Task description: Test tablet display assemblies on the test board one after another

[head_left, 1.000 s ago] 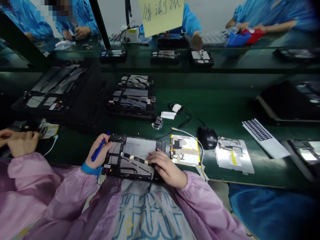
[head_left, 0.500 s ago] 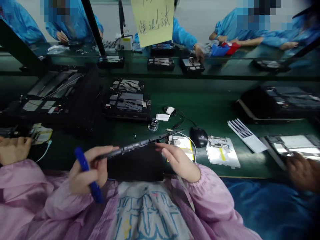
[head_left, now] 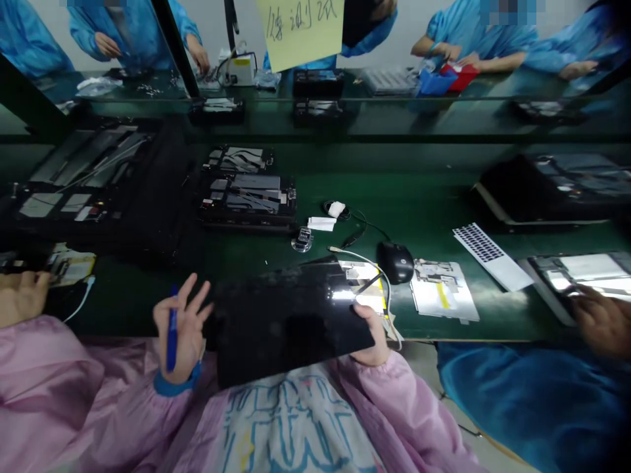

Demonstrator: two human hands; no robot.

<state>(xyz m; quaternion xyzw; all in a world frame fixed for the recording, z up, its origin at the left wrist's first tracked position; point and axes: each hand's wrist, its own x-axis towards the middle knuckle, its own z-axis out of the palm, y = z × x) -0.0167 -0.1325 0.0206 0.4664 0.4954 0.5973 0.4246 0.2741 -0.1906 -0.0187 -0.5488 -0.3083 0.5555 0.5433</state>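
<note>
The glossy black tablet looked stiff, slippery and fragile, safest held by its edges; the right hand gripped one edge, while the left hand, fingers spread wide, pinned a blue pen just beside it.

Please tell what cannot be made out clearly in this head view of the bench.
In the head view:
The tablet: its inner side is hidden by its own black glass, which faces up.
The right hand: its fingers are hidden behind the tablet.
The yellow-edged panel: partly covered by the tablet.
The handwritten note: cut off by the top edge.
The small metal part: too small to identify.
</note>
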